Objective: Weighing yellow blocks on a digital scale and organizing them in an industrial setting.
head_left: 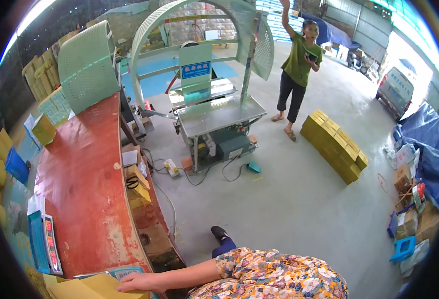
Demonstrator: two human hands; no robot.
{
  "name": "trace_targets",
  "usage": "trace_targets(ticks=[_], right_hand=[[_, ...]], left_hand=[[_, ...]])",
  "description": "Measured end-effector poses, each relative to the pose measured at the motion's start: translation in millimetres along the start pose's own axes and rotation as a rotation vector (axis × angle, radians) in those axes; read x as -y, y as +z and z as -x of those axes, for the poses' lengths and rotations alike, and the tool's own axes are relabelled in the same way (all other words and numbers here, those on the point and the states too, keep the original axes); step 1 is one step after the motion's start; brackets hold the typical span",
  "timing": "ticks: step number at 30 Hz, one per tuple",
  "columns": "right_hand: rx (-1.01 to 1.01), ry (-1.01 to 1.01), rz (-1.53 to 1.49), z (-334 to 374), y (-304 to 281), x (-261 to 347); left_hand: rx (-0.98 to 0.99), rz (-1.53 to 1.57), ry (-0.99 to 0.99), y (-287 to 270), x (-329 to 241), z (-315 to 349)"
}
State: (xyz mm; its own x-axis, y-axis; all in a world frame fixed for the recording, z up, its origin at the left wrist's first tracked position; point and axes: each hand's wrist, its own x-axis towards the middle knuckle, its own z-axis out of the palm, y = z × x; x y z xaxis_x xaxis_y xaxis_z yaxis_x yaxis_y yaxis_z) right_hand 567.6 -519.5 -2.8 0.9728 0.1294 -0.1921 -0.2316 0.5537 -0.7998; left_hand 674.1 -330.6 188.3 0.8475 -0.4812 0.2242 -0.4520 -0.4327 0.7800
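Observation:
My left hand (141,282) reaches in from the lower edge, the arm stretched leftward out of a floral sleeve (239,261). Its fingers are closed at the edge of a yellow cardboard piece (102,286), which looks like a carton with flaps; the lower picture edge cuts it off. The cardboard lies at the near end of a long red worktable (87,174). Close by, on the table's left side, stands a digital scale (52,244) with a lit red display. My right hand is out of view.
A strapping machine (222,114) with a green arch stands beyond the table. Cables cross the floor near it. A person in a green shirt (299,65) stands with one arm raised, beside stacked yellow cartons (334,144). Scissors (132,182) lie on the shelf under the table.

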Motion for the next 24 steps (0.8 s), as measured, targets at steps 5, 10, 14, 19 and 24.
trace_targets(ticks=[5, 10, 14, 19, 24], right_hand=[[-0.049, -0.196, 0.088, 39.1, -66.8, 74.4], [-0.097, -0.262, 0.147, 71.5, -162.1, 131.6], [-0.162, -0.273, 0.141, 91.0, -238.4, 166.0], [-0.250, -0.222, 0.310, 92.4, -299.9, 217.0], [-0.255, -0.201, 0.602, 30.2, -327.1, 257.8]], left_hand=[[0.066, 0.130, 0.098, 98.5, -41.6, -43.0], [0.147, 0.281, 0.211, 241.4, -104.9, -97.7], [0.221, 0.406, 0.283, 359.2, -164.5, -132.6], [0.274, 0.538, 0.346, 480.4, -222.7, -170.0], [0.144, 0.478, 0.274, 522.7, -192.3, -213.4]])
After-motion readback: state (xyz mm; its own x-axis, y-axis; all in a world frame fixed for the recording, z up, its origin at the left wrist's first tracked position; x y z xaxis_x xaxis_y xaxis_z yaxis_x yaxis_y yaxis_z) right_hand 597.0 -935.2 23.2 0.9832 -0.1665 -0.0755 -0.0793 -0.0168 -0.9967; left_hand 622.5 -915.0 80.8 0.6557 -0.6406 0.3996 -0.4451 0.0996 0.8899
